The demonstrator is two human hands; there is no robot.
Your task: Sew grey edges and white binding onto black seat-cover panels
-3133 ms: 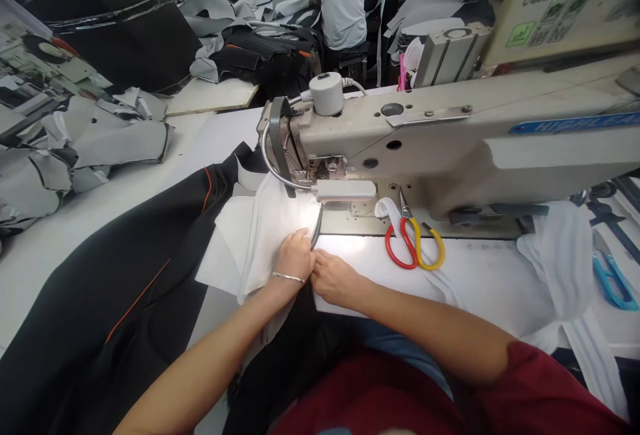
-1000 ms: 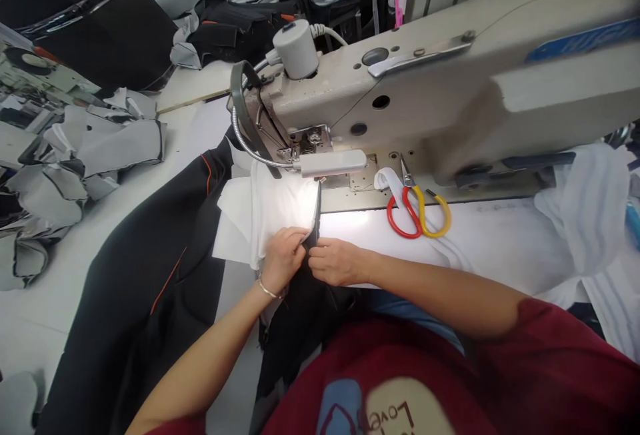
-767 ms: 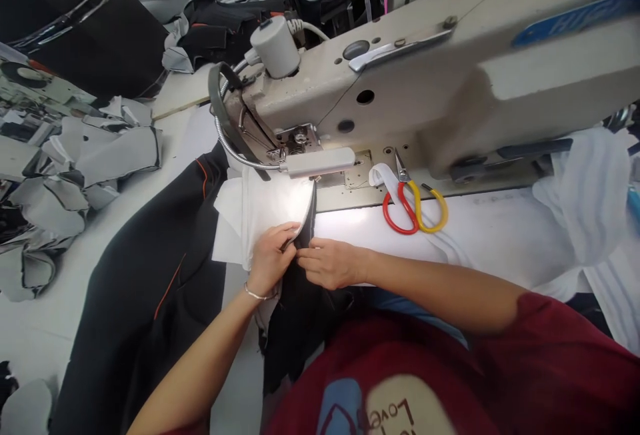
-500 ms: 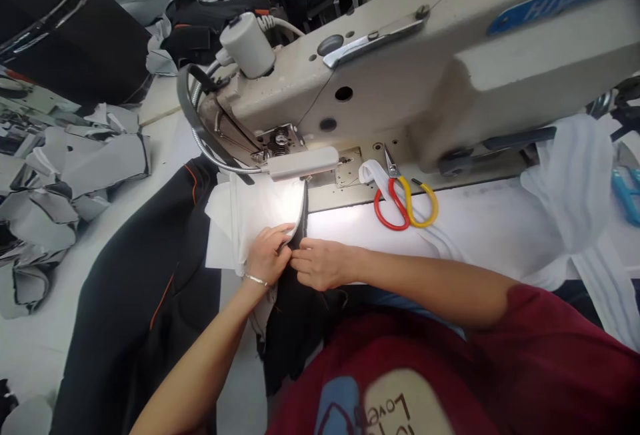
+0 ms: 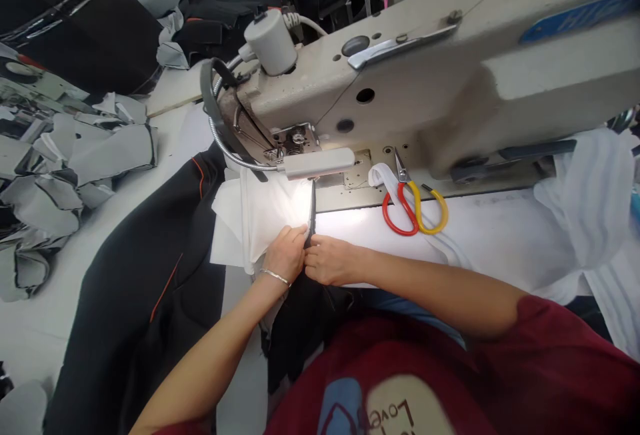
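Observation:
A white fabric panel (image 5: 260,211) lies under the lamp of the sewing machine (image 5: 420,95), its dark-edged right side running up toward the needle area. My left hand (image 5: 285,253), with a bracelet at the wrist, is closed on that edge, the thumb side against it. Just to its right, my right hand (image 5: 333,259) pinches the black fabric (image 5: 293,328) that hangs over the table's front edge. The two hands almost touch. My fingertips partly hide how the white and black layers meet.
Scissors with red and yellow handles (image 5: 416,208) lie right of the needle plate, over a white elastic band (image 5: 575,201). A large black fabric piece (image 5: 150,275) spreads at left. Grey cut pieces (image 5: 100,161) are heaped beyond it. A small lamp (image 5: 320,163) overhangs the sewing spot.
The view has shifted slightly, so the machine sits further right. My left hand has straightened the fabric edge and its fingers lie closer along it. The right hand keeps its pinch.

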